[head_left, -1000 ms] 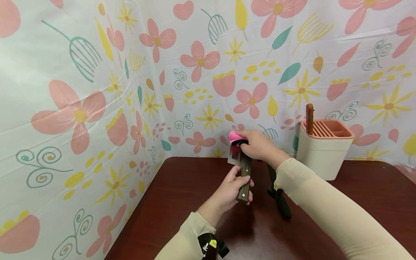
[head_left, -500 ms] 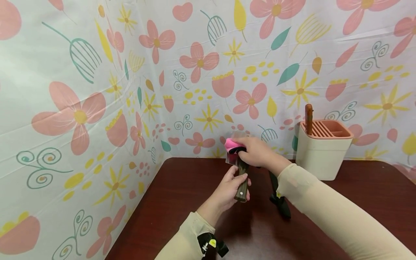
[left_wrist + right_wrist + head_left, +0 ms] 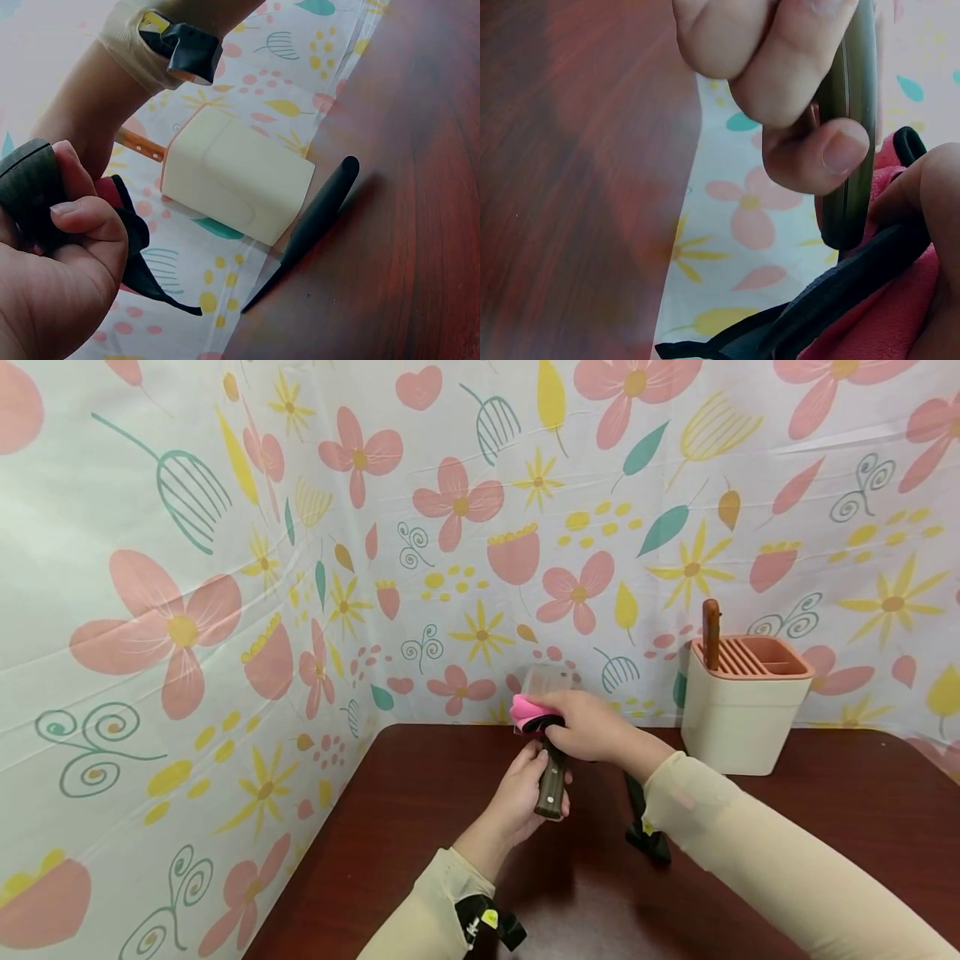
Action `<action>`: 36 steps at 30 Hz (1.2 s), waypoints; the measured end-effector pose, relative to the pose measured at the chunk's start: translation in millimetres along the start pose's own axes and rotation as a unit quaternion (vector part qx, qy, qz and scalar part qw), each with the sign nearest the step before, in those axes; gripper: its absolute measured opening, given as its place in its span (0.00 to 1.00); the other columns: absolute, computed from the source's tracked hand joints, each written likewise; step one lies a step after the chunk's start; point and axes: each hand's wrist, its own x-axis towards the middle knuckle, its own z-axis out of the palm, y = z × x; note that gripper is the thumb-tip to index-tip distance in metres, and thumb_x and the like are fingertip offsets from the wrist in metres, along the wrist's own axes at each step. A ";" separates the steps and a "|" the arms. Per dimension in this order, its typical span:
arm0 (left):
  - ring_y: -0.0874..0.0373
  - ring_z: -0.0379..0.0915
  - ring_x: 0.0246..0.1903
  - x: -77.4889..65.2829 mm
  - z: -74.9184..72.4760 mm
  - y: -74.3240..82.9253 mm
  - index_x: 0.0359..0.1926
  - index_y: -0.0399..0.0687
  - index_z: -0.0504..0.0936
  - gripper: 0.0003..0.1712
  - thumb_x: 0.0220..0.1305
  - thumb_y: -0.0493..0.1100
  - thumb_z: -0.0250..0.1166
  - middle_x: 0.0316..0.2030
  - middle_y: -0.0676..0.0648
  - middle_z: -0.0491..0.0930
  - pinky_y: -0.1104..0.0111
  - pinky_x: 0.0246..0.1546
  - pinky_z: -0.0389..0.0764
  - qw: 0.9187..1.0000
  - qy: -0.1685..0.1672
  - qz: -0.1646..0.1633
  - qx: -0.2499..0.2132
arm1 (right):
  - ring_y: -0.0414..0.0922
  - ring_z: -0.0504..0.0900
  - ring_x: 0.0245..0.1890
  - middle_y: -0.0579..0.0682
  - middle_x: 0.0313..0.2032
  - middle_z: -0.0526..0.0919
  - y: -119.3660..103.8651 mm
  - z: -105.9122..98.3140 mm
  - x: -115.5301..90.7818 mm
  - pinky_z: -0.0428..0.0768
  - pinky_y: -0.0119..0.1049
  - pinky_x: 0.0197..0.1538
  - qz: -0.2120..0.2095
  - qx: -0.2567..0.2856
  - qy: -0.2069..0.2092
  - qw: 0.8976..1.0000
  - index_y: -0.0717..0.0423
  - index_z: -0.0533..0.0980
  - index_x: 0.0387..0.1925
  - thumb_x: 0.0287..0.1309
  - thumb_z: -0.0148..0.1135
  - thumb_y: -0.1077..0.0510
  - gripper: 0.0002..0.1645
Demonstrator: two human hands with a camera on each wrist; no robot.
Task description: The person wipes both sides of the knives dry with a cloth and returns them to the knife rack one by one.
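**Left hand (image 3: 517, 797) gripping cleaver (image 3: 551, 789), right hand (image 3: 588, 727) working pink cloth (image 3: 527, 712) at the blade**

Head view: left fingers are wrapping the handle; the blade (image 3: 546, 678) is jutting up beyond the right hand, which is pinching the folded cloth around the blade's handle end. Judging by this, a wipe-down is under way. Next move probably calls for a firm left grip and the cloth sliding along the remaining blade, right fingertips clear of the edge. White holder (image 3: 738, 727) is standing right of and beyond the right hand, a wooden handle (image 3: 711, 635) poking up.

Left wrist view: left hand is closing on the handle; the blade isn't showing. A dark knife-like object (image 3: 319, 210) is lying on the table (image 3: 420, 255), right of the left hand.

Right wrist view: the black-trimmed cloth is bunching in the right hand, which the frame is cutting off. Cloth-to-steel contact is staying hidden; which edge faces the palm, cannot tell.
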 end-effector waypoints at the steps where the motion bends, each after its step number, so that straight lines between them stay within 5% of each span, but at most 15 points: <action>1: 0.60 0.73 0.18 0.2 -0.4 -0.2 0.74 0.59 0.60 0.23 0.85 0.51 0.35 0.39 0.46 0.74 0.71 0.21 0.78 1.000 0.000 0.001 0.000 | 0.46 0.78 0.39 0.52 0.55 0.87 -0.7 0.5 -0.8 0.75 0.42 0.45 -0.002 -0.001 0.001 1.000 0.49 0.75 0.69 0.57 0.58 0.61 0.35; 15: 0.60 0.73 0.18 -0.4 0.2 0.4 0.74 0.57 0.60 0.23 0.85 0.49 0.35 0.38 0.47 0.74 0.71 0.22 0.78 1.000 0.010 -0.002 -0.011 | 0.44 0.79 0.38 0.49 0.54 0.87 -9.7 2.7 -13.7 0.76 0.40 0.44 -0.003 0.039 -0.018 0.999 0.47 0.75 0.69 0.62 0.59 0.59 0.32; 23: 0.59 0.74 0.17 1.3 0.3 -1.2 0.76 0.57 0.58 0.25 0.85 0.48 0.34 0.40 0.44 0.73 0.70 0.21 0.78 1.000 0.001 0.005 -0.006 | 0.45 0.79 0.40 0.50 0.53 0.87 -0.6 -4.0 -18.0 0.77 0.40 0.46 0.008 0.120 -0.026 0.992 0.48 0.77 0.66 0.61 0.57 0.63 0.31; 36: 0.59 0.73 0.18 3.1 -4.0 4.4 0.73 0.52 0.63 0.24 0.85 0.50 0.37 0.38 0.46 0.76 0.70 0.22 0.79 1.000 0.020 0.001 -0.016 | 0.43 0.78 0.36 0.47 0.46 0.87 4.8 -16.6 -26.0 0.77 0.35 0.43 -0.034 0.176 -0.026 0.983 0.46 0.79 0.63 0.62 0.58 0.67 0.29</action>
